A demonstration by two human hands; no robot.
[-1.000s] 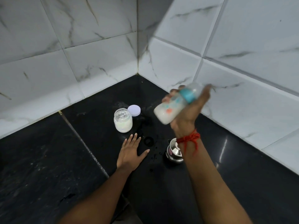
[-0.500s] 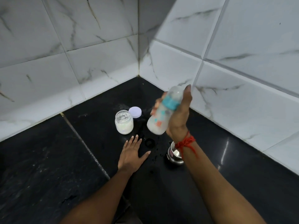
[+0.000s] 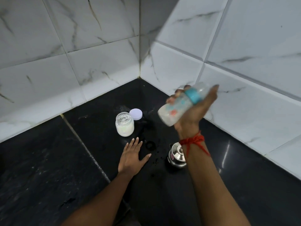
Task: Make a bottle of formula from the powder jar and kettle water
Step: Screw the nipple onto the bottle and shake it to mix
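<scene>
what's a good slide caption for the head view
Right hand grips a tilted, capped baby bottle of milky formula; left hand rests flat near the open powder jar.

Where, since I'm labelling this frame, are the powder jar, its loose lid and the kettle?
powder jar (image 3: 124, 127): head view, on the glass side over the white powder.
lid (image 3: 135, 114): head view, on the middle of its flat pale top.
kettle (image 3: 176, 156): head view, on its shiny steel top.
</scene>
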